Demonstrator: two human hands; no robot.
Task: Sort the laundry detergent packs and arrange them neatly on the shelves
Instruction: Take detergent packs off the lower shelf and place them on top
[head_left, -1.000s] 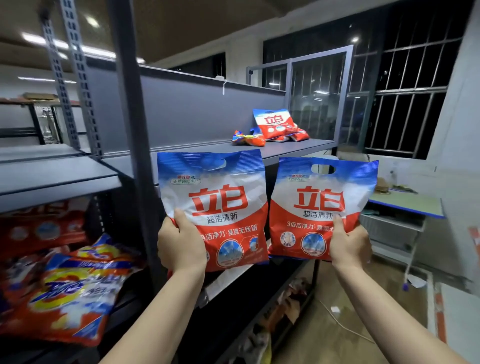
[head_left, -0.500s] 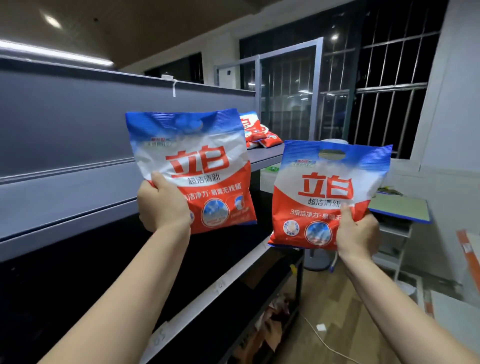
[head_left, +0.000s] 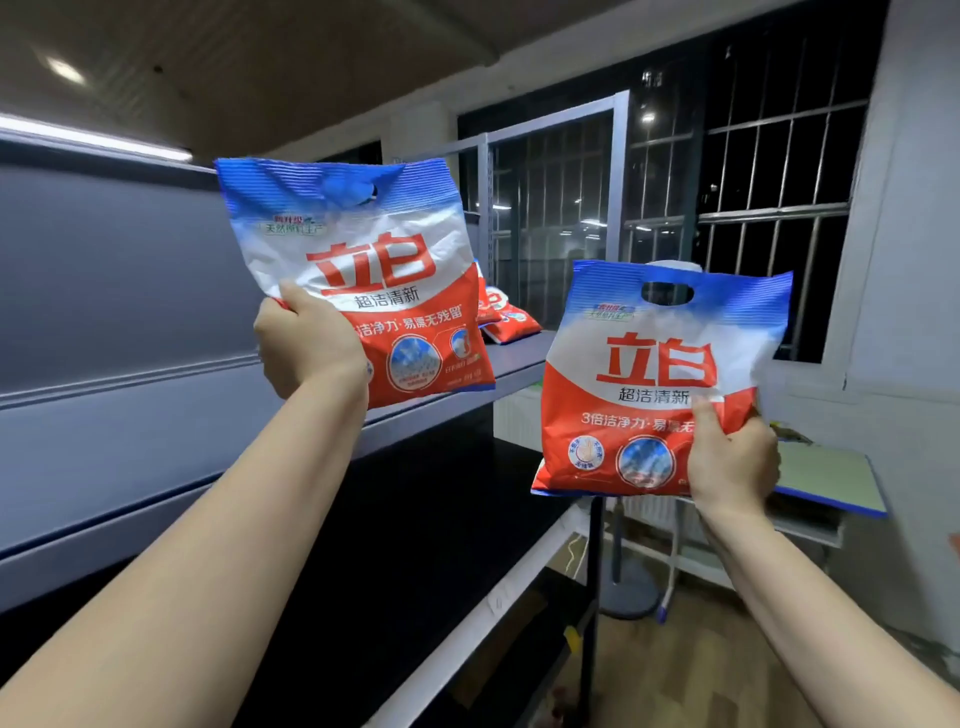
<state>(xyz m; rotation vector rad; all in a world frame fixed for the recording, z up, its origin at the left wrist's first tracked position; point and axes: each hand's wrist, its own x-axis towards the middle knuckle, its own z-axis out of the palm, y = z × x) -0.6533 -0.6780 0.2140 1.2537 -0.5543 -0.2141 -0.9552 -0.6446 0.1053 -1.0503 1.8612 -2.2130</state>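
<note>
A person's left hand (head_left: 310, 347) grips the lower left corner of a blue, white and red detergent pack (head_left: 358, 275), thumb across the front and fingers curled behind, holding it upright just above the grey top shelf (head_left: 171, 457). The right hand (head_left: 732, 457) pinches a matching second pack (head_left: 657, 382) by its lower right corner, lower down and out past the shelf's right end, over open floor. More packs of the same brand (head_left: 506, 322) lie heaped at the far end of that shelf, partly hidden behind the raised one, so their number cannot be told.

Each bag hangs from a single corner, so the loose powder could probably shift and tip a pack out of the grip, the right one with nothing beneath to catch it. Set down upright, a soft-bottomed bag may also slump over or slide on the smooth metal.

The shelf is bare painted steel with a tall grey back panel (head_left: 114, 270). Beyond stand barred windows (head_left: 779, 182), dark outside, a green-topped desk (head_left: 826, 475) at right and a wooden floor (head_left: 670, 670).
</note>
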